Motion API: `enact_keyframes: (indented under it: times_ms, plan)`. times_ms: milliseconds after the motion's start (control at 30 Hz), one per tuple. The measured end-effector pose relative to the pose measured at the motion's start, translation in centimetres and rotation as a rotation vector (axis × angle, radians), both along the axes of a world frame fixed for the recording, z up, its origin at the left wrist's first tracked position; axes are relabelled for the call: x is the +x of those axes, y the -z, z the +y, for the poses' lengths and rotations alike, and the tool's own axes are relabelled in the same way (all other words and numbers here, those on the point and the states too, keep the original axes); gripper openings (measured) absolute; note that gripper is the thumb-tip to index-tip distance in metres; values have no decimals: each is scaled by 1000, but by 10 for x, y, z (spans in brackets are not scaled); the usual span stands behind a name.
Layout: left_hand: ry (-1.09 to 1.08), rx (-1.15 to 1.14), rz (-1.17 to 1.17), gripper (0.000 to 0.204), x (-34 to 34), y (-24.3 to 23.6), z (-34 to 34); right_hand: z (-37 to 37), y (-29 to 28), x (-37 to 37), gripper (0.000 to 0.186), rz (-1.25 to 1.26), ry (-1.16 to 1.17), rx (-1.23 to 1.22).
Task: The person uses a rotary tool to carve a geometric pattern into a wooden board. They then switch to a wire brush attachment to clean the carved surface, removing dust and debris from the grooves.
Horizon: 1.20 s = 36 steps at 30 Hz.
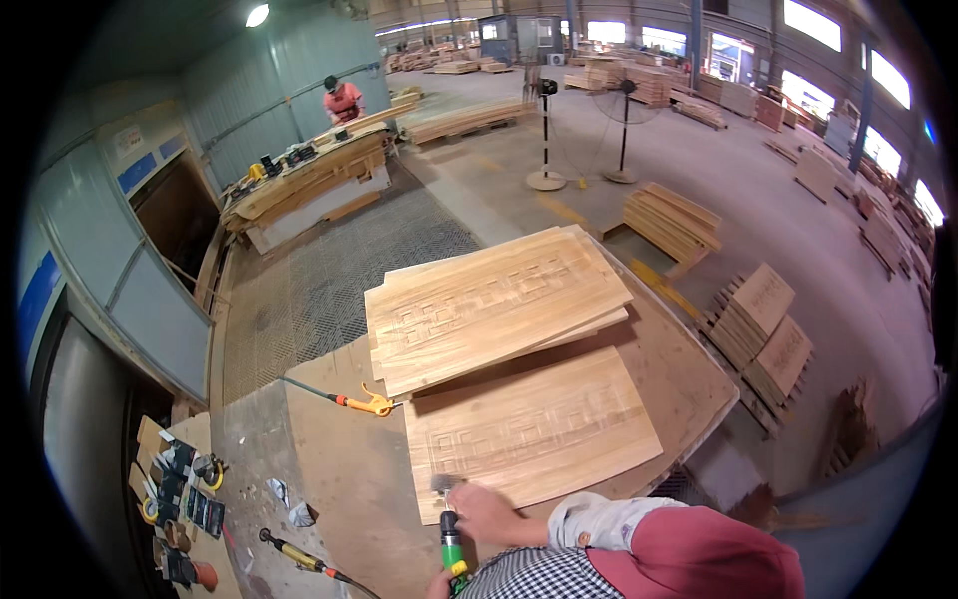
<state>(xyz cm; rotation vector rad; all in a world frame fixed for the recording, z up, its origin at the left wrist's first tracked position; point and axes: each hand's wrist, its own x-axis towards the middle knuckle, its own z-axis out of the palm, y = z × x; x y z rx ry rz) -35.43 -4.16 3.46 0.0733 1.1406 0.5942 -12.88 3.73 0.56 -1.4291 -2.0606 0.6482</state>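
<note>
My left hand [439, 585], partly cut off by the lower edge, grips a green and black power drill [452, 542]. A small round greyish brush head [445, 483] sits at the drill's tip, over the lower left corner of a carved wooden panel [529, 424]. Close beside the chuck, my right hand [486, 515] is closed with its fingers curled at the tool's front end; the fingertips are partly hidden. Behind this panel lies a stack of similar carved panels [499, 299], overlapping its far edge.
A yellow-orange air blow gun [367, 403] lies left of the panels on the brown worktable [339, 469]. Nearer is a yellowish hand tool with a hose [294, 552]. Sanding supplies [180, 489] crowd the far left. Two stand fans [546, 135] and board stacks [763, 329] stand beyond; another person [342, 101] works farther back.
</note>
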Motion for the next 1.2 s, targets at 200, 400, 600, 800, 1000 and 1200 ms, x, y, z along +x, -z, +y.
enact_keyframes:
  times_ms: [200, 400, 600, 800, 1000, 1200]
  plan:
    - [48, -26, 71, 36, 59, 9, 16, 10, 35, -19, 17, 226, -452, 17]
    - [52, -24, 140, 28, 84, 24, 27, 40, 48, -23, 23, 191, -496, 71]
    - [86, 185, 325, 26, 113, 56, 76, 118, 52, 1, 27, 29, -421, 148]
    - [71, 243, 283, 23, 119, 27, 85, 130, 43, -4, 24, -155, -461, 124]
    - [38, 204, 309, 26, 97, 15, -19, 29, 23, -20, 22, 46, -463, 7]
    - [-68, 226, 342, 22, 121, 7, 75, 125, 9, -15, 26, -55, -450, -11]
